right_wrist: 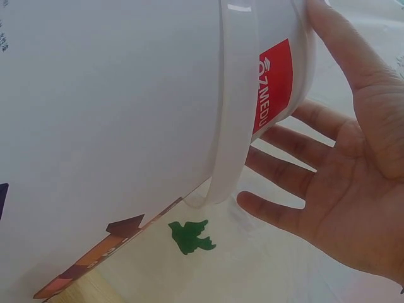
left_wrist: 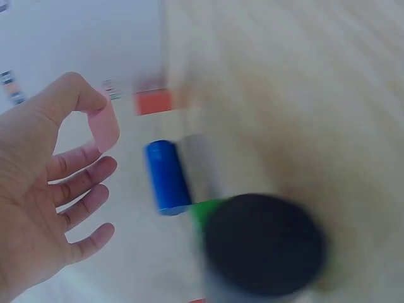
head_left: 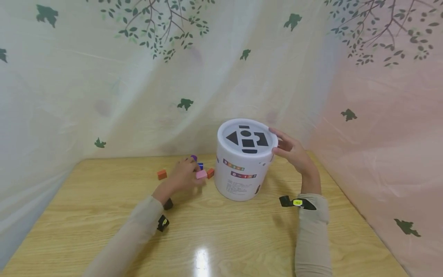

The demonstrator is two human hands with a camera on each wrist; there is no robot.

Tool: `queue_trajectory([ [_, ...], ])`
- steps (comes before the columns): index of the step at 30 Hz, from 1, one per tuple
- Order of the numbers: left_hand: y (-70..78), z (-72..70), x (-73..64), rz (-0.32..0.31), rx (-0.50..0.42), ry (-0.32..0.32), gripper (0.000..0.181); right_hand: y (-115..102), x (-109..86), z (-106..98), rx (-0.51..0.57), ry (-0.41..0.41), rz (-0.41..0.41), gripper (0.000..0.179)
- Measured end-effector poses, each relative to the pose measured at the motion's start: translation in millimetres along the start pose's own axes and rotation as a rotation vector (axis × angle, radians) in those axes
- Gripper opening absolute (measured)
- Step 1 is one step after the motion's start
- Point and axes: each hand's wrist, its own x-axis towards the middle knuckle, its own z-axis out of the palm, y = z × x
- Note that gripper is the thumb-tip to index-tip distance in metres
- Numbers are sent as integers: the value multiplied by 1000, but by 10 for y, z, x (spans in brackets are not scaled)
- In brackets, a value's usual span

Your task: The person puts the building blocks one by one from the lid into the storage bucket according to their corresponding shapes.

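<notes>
"Looking at the left hand [head_left: 181,175], what does it have?"

"A pink block [left_wrist: 105,131], pinched between thumb and forefinger. The other three fingers are spread loosely, on nothing."

"Where is that, exactly?"

"Just to the left of the white tub [head_left: 242,171], near an orange block [head_left: 210,173] and a blue cylinder [left_wrist: 167,178]. Whether it touches the table [head_left: 225,234] I can't tell."

"How would it handle?"

"Light and stiff, I'd guess, with little chance of breaking. The sides look smooth, so it might twist in a two-finger pinch. I'd hold it by opposite flat faces, near one end, leaving the other end free."

"And the tub?"

"It stands upright, its lid [head_left: 234,150] uppermost with shaped holes cut in it. Probably light for its bulk, firm-walled, a bit slick, and easy to nudge."

"Best place to hold it?"

"The rim, I'd say. The right hand [head_left: 294,156] is there: thumb and fingers extended and spread against the upper edge, steadying rather than clutching."
</notes>
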Motion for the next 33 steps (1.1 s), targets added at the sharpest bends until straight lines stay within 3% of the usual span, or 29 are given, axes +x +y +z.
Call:
queue_trajectory([
  [6,70,-400,0,94,-37,144,35,6,-1,-4,-6,-1,-4,66],
  [12,254,-911,60,121,-18,269,36,8,1,-6,-10,-3,-11,66],
  [15,381,-1098,110,130,-52,288,34,6,-2,-4,-7,-5,-11,66],
  [22,788,-1303,273,157,-92,186,38,-15,-19,-3,-7,1,-6,66],
  [28,1108,-1317,423,179,-51,69,38,-31,-23,7,9,-4,-6,66],
  [33,1292,-1291,494,221,-53,-49,37,-37,-24,16,3,-5,-13,66],
])
